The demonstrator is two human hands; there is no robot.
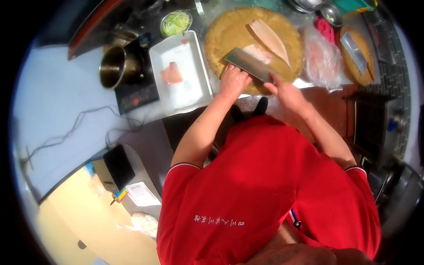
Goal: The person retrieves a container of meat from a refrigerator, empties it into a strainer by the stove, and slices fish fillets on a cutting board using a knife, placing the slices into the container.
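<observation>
My right hand (pixel 286 92) grips a cleaver (pixel 248 63), its handle hidden in the fingers. The broad blade lies slantwise over the near half of a round wooden chopping board (pixel 221 33). My left hand (pixel 235 81) is at the board's near edge, beside the blade's left end. Its fingers are bent together, and what they hold or press is hidden. Just beyond the blade is a flat pale pink piece of meat or fish (pixel 257 53). A longer pale fillet (pixel 270 37) lies farther back on the board.
A white tray (pixel 203 84) with a few pink pieces (pixel 171 73) stands left of the board. Behind it is a bowl of shredded greens (pixel 175 23). A plastic bag (pixel 323 57) and a smaller board (pixel 367 79) with another cleaver (pixel 353 52) lie right. A metal pot (pixel 112 66) stands far left.
</observation>
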